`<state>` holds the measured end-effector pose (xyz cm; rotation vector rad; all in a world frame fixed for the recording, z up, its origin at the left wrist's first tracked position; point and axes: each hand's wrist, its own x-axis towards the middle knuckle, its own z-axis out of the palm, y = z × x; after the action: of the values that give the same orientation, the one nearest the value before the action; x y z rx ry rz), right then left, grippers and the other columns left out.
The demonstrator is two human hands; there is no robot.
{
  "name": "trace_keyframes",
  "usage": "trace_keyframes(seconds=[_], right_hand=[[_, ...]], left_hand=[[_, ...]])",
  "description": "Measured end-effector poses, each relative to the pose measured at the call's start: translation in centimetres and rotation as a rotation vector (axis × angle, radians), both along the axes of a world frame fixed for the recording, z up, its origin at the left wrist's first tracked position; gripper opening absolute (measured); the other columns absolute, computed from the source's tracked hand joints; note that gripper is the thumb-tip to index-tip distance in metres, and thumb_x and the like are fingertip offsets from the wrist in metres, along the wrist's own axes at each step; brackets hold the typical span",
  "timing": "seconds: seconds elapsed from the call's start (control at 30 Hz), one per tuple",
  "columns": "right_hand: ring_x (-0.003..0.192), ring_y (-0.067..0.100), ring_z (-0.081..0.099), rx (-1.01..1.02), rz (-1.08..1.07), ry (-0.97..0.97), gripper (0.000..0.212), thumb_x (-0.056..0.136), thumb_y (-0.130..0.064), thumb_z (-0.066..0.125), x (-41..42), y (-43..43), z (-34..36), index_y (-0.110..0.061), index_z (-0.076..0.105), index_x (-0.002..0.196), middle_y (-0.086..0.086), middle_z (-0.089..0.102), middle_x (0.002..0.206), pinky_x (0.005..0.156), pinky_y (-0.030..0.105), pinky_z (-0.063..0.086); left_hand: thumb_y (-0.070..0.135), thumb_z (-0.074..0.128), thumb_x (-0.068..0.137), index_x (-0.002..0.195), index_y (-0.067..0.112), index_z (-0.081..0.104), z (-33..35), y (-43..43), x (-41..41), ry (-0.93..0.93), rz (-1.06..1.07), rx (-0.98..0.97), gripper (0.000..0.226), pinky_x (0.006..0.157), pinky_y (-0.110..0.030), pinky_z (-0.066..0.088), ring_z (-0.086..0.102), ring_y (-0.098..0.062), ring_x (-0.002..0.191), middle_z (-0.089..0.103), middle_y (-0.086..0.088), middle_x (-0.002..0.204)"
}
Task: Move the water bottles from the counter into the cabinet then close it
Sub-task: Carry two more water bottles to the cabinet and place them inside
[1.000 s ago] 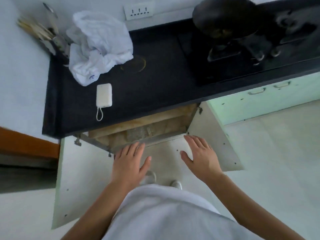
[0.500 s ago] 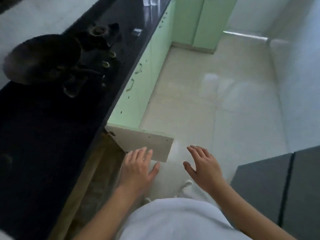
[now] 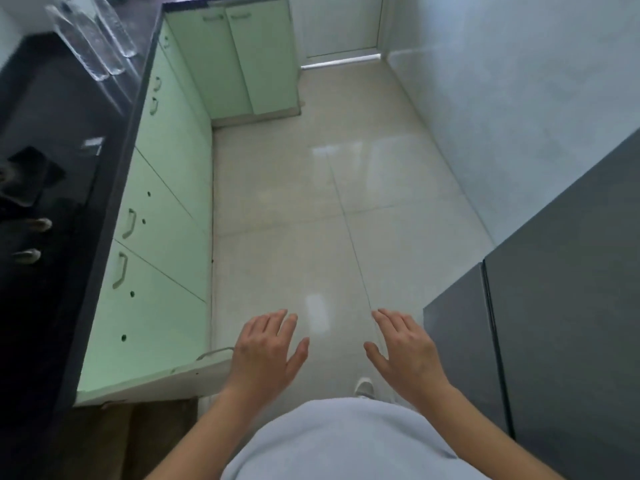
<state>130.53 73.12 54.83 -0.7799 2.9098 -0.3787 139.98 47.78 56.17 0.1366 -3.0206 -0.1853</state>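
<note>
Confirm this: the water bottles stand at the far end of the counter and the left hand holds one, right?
No. In the head view the left hand is open and holds nothing; the water bottles do stand at the far end of the counter.

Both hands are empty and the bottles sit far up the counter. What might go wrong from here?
1. The open cabinet door juts into the walkway beside the left hand; a leg may catch it when the person comes back with a load.
2. The water bottles stand bunched together fairly near the front edge of the counter; grabbing one may topple a neighbour.
</note>
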Motion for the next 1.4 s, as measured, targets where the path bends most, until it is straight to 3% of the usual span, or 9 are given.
trace_keyframes(seconds=[0.43,0.77,1.07,1.23,1.4], right_hand=[[0.116,0.022,0.060,-0.104,0.258,0.033,0.055,0.090,-0.047,0.054,-18.4,-12.0,0.3,-0.011,0.060,0.132,0.001,0.065,0.127,0.093,0.037,0.054],[0.114,0.019,0.060,-0.074,0.073,0.097,0.054,0.090,-0.049,0.050,-33.4,-16.5,1.7,-0.014,0.063,0.130,-0.003,0.066,0.125,0.095,0.033,0.053],[0.115,0.022,0.061,-0.043,-0.128,0.061,0.058,0.091,-0.051,0.047,-46.6,-16.9,1.3,-0.011,0.062,0.131,0.002,0.067,0.125,0.093,0.037,0.055],[0.108,0.023,0.064,-0.067,-0.093,0.032,0.056,0.088,-0.050,0.047,-56.7,-21.0,0.7,-0.012,0.065,0.126,0.001,0.069,0.118,0.087,0.037,0.055],[0.107,0.022,0.064,-0.105,0.097,0.036,0.055,0.088,-0.050,0.048,-66.9,-28.6,1.8,-0.012,0.065,0.125,0.000,0.070,0.117,0.088,0.036,0.055]], left_hand=[[0.050,0.044,0.096,0.119,0.014,0.070,0.0,-5.9,-10.3,-0.035,0.243,0.054,0.051,0.088,-0.041,0.054,0.068,-0.027,0.104,0.071,-0.007,0.120],[0.052,0.045,0.096,0.117,0.014,0.070,1.2,-14.0,-32.4,-0.014,0.023,0.036,0.050,0.081,-0.041,0.051,0.067,-0.029,0.098,0.071,-0.007,0.117],[0.051,0.043,0.097,0.120,0.011,0.068,1.8,-18.5,-50.2,0.024,-0.099,0.039,0.052,0.088,-0.042,0.053,0.067,-0.031,0.104,0.071,-0.010,0.119],[0.051,0.042,0.097,0.118,0.011,0.069,0.8,-21.6,-58.3,0.000,-0.029,0.026,0.052,0.087,-0.041,0.052,0.068,-0.030,0.103,0.071,-0.009,0.118],[0.048,0.044,0.096,0.115,0.010,0.071,2.3,-26.1,-63.7,0.054,0.111,0.001,0.051,0.084,-0.040,0.053,0.069,-0.029,0.100,0.072,-0.009,0.116]])
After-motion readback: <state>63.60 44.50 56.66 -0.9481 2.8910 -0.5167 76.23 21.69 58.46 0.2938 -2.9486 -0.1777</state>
